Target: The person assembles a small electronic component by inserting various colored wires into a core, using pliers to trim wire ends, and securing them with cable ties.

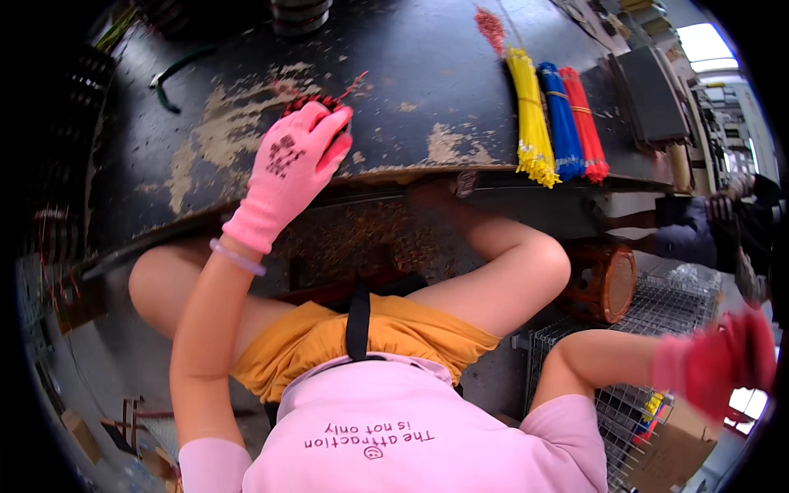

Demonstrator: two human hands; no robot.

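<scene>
At the lower right of the frame, the right hand (727,361), in a pink-red glove, is reaching out over a wire mesh basket (657,329); it is blurred, so whether it is open or closed, or holding anything, cannot be told. A cardboard box (674,456) is sitting at the bottom right, just beside the basket. Further up, near the centre right, a round brown stool (604,279) is standing beside the person's knee. In the upper left centre, the left hand (292,164), in a pink glove, is lying fingers down on the worn black table (427,74), its fingers curled loosely over a small bunch of red wires (316,100) whose tips are showing just above the fingertips. Toward the upper right of the table, well apart from that hand, bundles of yellow wires (530,115), blue wires (561,123) and red-orange wires (585,123) are lying side by side, touching one another. At the far right edge, another person (715,226) is sitting in dark clothing.
</scene>
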